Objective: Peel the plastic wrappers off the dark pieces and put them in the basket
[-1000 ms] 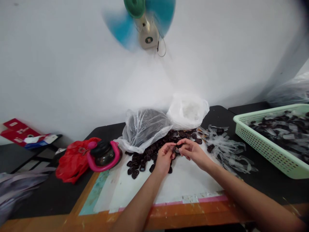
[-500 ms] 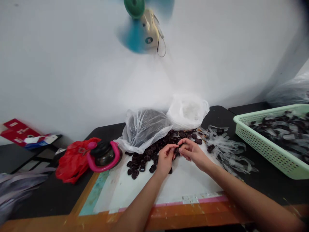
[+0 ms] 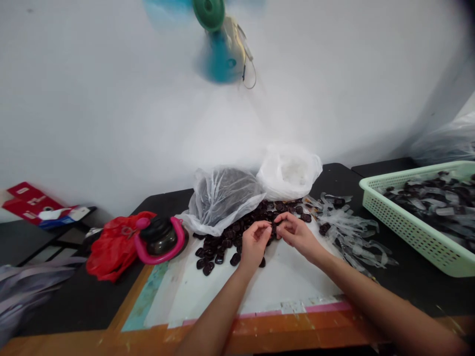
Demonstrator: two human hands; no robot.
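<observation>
My left hand (image 3: pixel 255 242) and my right hand (image 3: pixel 297 235) meet above a heap of glossy dark pieces (image 3: pixel 226 239), fingertips curled around a small dark piece (image 3: pixel 273 230). The pinch partly hides that piece, and its exact shape is hard to make out. The heap lies on a white sheet (image 3: pixel 267 287), directly under and left of my fingers. Crumpled clear plastic strips (image 3: pixel 349 235) lie to the right of my right hand, with a few dark pieces among them.
Behind the heap stand a clear bag of dark pieces (image 3: pixel 222 198) and a white plastic bag (image 3: pixel 288 173). A pale green basket (image 3: pixel 415 217) holds dark pieces and strips at right. A red bag (image 3: pixel 115 249) and a pink-handled black object (image 3: pixel 160 237) sit at left, against a white wall.
My hands stay together at the same spot, with only small finger shifts. The fan at the top has swung round, and the view has shifted very slightly.
</observation>
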